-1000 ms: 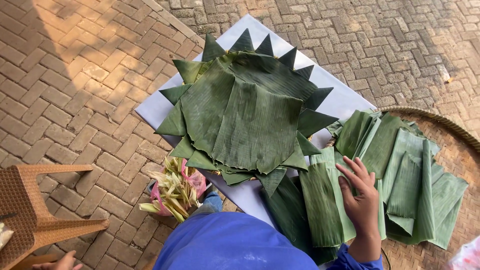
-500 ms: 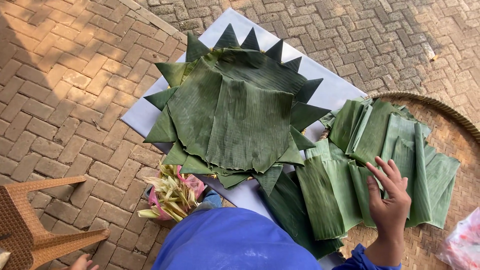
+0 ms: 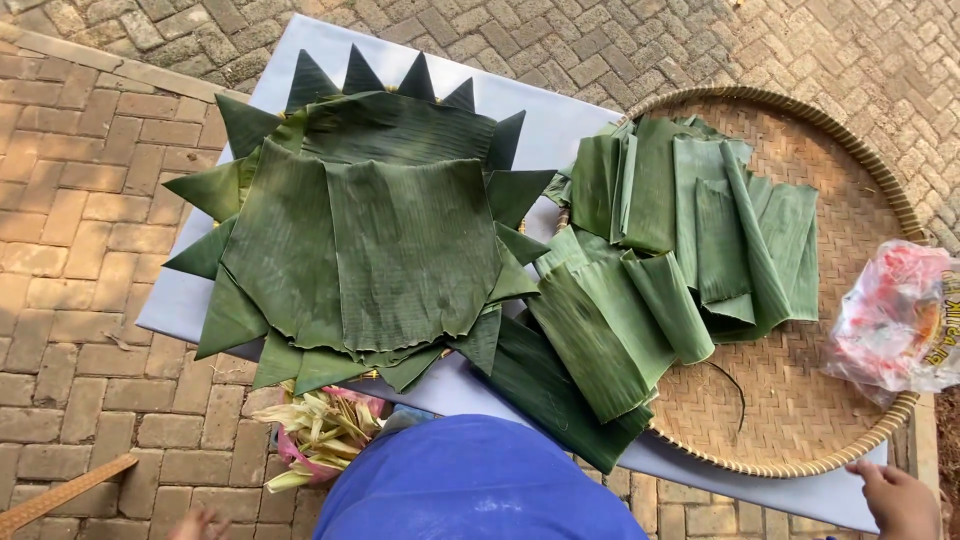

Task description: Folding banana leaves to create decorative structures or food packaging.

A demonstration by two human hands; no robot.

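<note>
Right hand [image 3: 898,497] is down at the bottom right corner, fingers loosely bent and holding nothing, with the fingertips right at the outer rim of the round woven tray [image 3: 850,210], close to touching. Can't quite tell if there's actual contact.

That tray sits on the right part of a white bench [image 3: 560,120] and carries a loose pile of cut banana leaf strips [image 3: 690,210], some folded, with a few longer folded ones [image 3: 600,340] spilling over its left edge onto the bench. On the tray's right rim there's a crinkled plastic bag [image 3: 895,315] with red and white stuff inside.

Left of all that, a round banana leaf arrangement [image 3: 370,230] covers most of the bench: flat leaf sheets layered in the middle, pointed folded triangles sticking out all around like a star.

Left hand [image 3: 195,523] only just peeks in at the bottom edge, so no way to say whether it's loose or clenched. Just beside it is a pink basket of pale yellowish leaf bits [image 3: 320,435], and a wooden edge [image 3: 60,495] pokes in at the bottom left. Brick paving [image 3: 70,200] all around.
</note>
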